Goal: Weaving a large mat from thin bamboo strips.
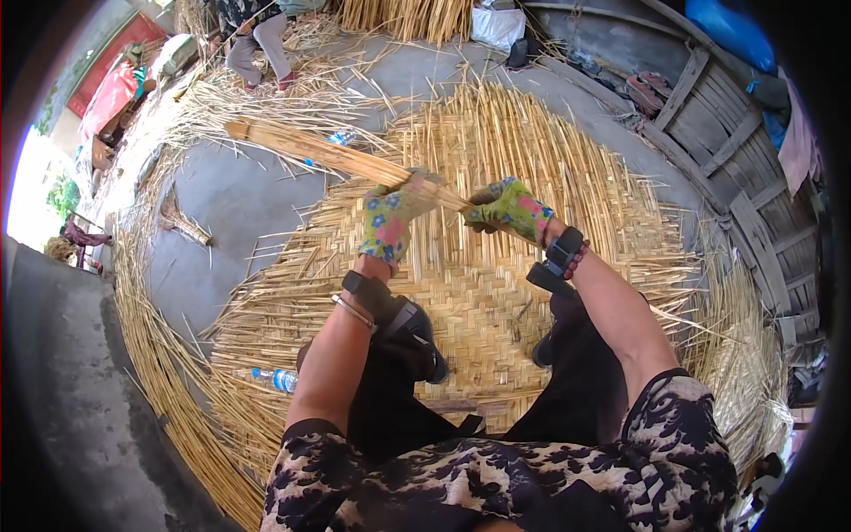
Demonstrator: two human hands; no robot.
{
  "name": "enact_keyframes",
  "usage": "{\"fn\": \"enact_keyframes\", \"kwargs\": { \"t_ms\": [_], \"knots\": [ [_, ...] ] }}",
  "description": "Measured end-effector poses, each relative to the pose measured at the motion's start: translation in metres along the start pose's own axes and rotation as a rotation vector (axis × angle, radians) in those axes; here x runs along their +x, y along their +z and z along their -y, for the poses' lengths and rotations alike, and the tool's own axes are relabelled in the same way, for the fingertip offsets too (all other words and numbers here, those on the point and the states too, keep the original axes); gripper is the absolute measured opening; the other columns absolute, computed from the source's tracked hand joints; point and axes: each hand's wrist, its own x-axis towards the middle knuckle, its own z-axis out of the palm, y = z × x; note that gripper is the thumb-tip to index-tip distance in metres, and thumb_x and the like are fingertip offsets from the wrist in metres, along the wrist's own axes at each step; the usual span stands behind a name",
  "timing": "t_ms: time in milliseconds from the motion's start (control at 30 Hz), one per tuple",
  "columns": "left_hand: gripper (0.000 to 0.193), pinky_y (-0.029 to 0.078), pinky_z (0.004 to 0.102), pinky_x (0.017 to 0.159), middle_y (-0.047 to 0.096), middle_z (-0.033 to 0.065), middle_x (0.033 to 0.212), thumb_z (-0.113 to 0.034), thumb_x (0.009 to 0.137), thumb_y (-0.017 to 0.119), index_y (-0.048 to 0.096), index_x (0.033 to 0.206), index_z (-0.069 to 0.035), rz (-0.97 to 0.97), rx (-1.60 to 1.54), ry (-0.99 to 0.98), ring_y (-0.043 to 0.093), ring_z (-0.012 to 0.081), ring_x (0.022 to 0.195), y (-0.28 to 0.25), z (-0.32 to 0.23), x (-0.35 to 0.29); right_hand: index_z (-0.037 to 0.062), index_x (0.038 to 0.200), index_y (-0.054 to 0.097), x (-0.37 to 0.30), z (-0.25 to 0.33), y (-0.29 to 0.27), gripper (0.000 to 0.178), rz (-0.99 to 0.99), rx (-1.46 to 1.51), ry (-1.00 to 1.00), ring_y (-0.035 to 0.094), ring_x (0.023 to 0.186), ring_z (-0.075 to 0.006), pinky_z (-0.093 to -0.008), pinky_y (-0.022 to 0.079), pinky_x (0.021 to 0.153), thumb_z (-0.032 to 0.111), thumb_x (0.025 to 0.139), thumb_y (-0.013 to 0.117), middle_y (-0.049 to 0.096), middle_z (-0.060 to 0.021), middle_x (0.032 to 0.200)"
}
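Note:
Both of my hands wear green gloves with a flower pattern. A long, flat, straw-brown wooden slat (pixel 310 152) is held slanting over a woven reed mat (pixel 470 310), its broad end up to the far left. My left hand (pixel 394 213) is wrapped round it near the narrower end, slightly blurred. My right hand (pixel 510 208) is closed on the narrow tip. Under my hands the mat is a tight diagonal weave, and its far and left edges run out into long loose reed strips (pixel 505 124). My feet rest on the woven part.
A plastic bottle (pixel 277 379) lies on strips at the left, another (pixel 341 138) beyond the slat. A bundle of reeds (pixel 182 222) lies on the grey floor. Another person (pixel 257 44) stands far left. Wooden frames (pixel 727 133) lean at the right, near shoes (pixel 650 91).

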Motion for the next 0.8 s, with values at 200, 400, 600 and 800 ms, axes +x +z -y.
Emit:
{"fn": "enact_keyframes", "kwargs": {
  "t_ms": [200,400,600,800],
  "knots": [
    [0.022,0.052,0.0291,0.076,0.064,0.0075,0.096,-0.011,0.085,0.063,0.06,0.104,-0.001,0.066,0.13,0.063,0.063,0.0164,0.08,0.021,0.014,-0.007,-0.0008,0.099,0.064,-0.004,-0.002,-0.001,0.03,0.054,0.225,-0.162,0.063,0.068,-0.0126,-0.0252,0.053,0.06,0.019,0.078,0.072,0.067,-0.0082,0.081],
    [0.019,0.048,0.0243,0.066,0.065,0.0021,0.085,-0.017,0.084,0.066,0.065,0.095,-0.002,0.059,0.519,-0.003,0.059,0.0102,0.073,0.036,0.023,-0.016,0.0013,0.123,0.049,-0.011,-0.003,0.003,0.043,0.127,0.284,-0.125,0.061,0.091,-0.0152,-0.0282,0.051,0.073,0.011,0.083,0.064,0.059,-0.0089,0.11],
    [0.028,0.053,0.0296,0.074,0.066,0.0086,0.089,-0.021,0.085,0.064,0.063,0.096,0.004,-0.195,0.143,0.058,0.064,0.0182,0.082,0.037,0.013,-0.001,-0.0011,0.1,0.063,-0.002,-0.004,-0.003,0.022,-0.079,-0.132,-0.014,0.063,0.07,-0.0139,-0.0271,0.053,0.06,0.011,0.082,0.065,0.066,-0.0074,0.082],
    [0.016,0.055,0.0296,0.075,0.063,0.0136,0.1,-0.008,0.085,0.06,0.06,0.094,0.006,0.083,0.418,-0.092,0.063,0.0192,0.088,0.01,0.026,0.0,-0.0021,0.093,0.065,-0.005,-0.006,-0.008,0.02,-0.061,0.087,-0.104,0.064,0.065,-0.0149,-0.0265,0.053,0.057,0.014,0.08,0.067,0.066,-0.0094,0.078]
  ]
}}
